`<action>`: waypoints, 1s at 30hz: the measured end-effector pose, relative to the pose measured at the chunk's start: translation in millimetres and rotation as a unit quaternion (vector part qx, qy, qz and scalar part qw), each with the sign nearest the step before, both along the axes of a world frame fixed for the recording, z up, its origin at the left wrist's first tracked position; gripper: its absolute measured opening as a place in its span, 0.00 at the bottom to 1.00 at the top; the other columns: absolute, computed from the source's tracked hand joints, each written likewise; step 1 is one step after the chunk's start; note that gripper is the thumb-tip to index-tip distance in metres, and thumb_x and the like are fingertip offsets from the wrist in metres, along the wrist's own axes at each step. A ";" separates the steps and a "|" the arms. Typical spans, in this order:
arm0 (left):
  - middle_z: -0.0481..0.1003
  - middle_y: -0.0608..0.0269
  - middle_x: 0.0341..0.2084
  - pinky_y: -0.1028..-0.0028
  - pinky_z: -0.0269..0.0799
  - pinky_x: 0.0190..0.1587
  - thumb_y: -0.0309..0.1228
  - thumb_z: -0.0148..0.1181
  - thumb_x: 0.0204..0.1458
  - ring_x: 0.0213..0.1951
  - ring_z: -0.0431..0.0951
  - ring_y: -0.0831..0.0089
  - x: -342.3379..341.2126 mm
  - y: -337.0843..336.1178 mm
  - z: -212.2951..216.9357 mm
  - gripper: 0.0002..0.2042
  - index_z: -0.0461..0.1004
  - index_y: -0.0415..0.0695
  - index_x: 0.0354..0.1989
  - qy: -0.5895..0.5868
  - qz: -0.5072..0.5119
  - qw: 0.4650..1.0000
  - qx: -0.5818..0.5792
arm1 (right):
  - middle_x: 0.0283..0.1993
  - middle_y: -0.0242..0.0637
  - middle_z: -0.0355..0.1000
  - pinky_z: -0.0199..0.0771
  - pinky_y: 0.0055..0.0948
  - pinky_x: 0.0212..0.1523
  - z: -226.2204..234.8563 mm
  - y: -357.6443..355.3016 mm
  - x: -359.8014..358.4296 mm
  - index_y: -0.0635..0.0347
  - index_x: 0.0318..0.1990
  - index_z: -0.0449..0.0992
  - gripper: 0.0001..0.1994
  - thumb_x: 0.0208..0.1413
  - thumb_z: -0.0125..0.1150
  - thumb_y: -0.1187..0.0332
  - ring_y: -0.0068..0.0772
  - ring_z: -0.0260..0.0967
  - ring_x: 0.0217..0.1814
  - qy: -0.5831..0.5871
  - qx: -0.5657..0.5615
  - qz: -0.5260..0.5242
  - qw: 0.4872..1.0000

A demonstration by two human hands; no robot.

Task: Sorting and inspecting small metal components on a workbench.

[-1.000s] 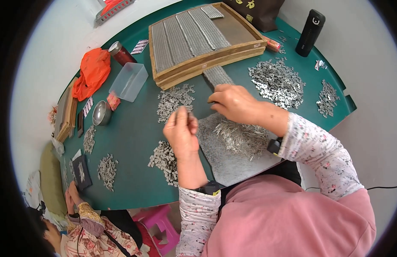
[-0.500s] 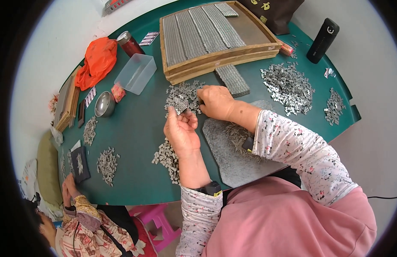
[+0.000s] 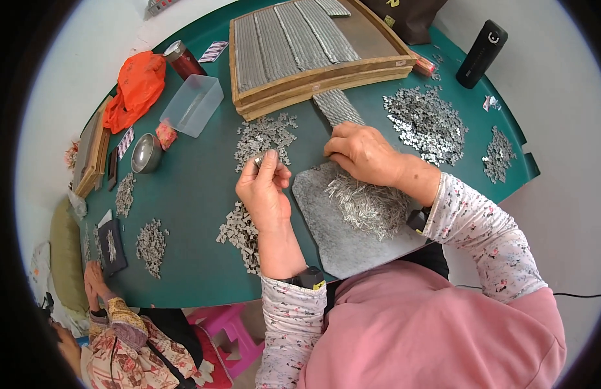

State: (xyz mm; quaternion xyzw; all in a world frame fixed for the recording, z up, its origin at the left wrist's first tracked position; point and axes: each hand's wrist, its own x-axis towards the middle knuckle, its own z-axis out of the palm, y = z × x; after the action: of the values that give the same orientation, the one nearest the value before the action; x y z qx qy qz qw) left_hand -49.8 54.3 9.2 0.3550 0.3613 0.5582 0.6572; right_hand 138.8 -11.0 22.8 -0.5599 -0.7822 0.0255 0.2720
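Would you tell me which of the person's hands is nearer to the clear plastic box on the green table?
Left. The left hand is below and right of the clear plastic box, apart from it. The right hand lies farther right, beside the grey mat.

The left hand (image 3: 265,188) pinches a small metal piece (image 3: 258,158) between thumb and fingertips, just near a heap of small metal parts (image 3: 265,135) on the green table (image 3: 190,194). The right hand (image 3: 362,152) rests curled at the far edge of a grey mat (image 3: 326,227) strewn with thin metal strips (image 3: 368,204). Beyond both hands lies a wooden tray (image 3: 313,45) filled in rows. At the far left sit a clear plastic box (image 3: 191,105) and an orange bag (image 3: 138,84).
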 end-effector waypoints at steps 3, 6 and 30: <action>0.71 0.64 0.18 0.82 0.60 0.18 0.26 0.63 0.51 0.19 0.71 0.77 0.7 -2.1 -1.6 0.06 0.74 0.36 0.31 0.023 -0.008 1.000 0.012 | 0.33 0.40 0.71 0.71 0.38 0.42 -4.1 2.3 -14.2 0.59 0.30 0.77 0.05 0.46 0.60 0.69 0.44 0.69 0.42 0.009 -0.035 -0.047 0.998; 0.72 0.64 0.19 0.82 0.60 0.18 0.27 0.63 0.51 0.19 0.72 0.77 1.5 -3.9 -2.3 0.08 0.75 0.35 0.33 0.027 -0.009 0.999 0.021 | 0.34 0.42 0.71 0.71 0.38 0.43 -15.3 10.1 -28.2 0.60 0.30 0.77 0.05 0.47 0.60 0.69 0.44 0.69 0.42 -0.018 -0.041 -0.066 0.997; 0.76 0.59 0.23 0.82 0.68 0.21 0.25 0.58 0.55 0.20 0.74 0.77 40.2 -42.6 -8.8 0.05 0.74 0.35 0.35 0.021 -0.242 0.970 0.031 | 0.23 0.45 0.73 0.72 0.31 0.27 16.6 -41.5 -5.0 0.67 0.33 0.73 0.06 0.45 0.58 0.76 0.34 0.74 0.25 0.340 -0.039 -0.099 0.934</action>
State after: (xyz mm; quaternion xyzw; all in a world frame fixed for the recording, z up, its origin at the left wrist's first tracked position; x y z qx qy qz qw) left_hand -9.6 11.6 0.3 0.4631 0.2609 0.3862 0.7539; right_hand 133.8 -52.4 39.4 -0.6027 -0.5820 0.2173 0.5008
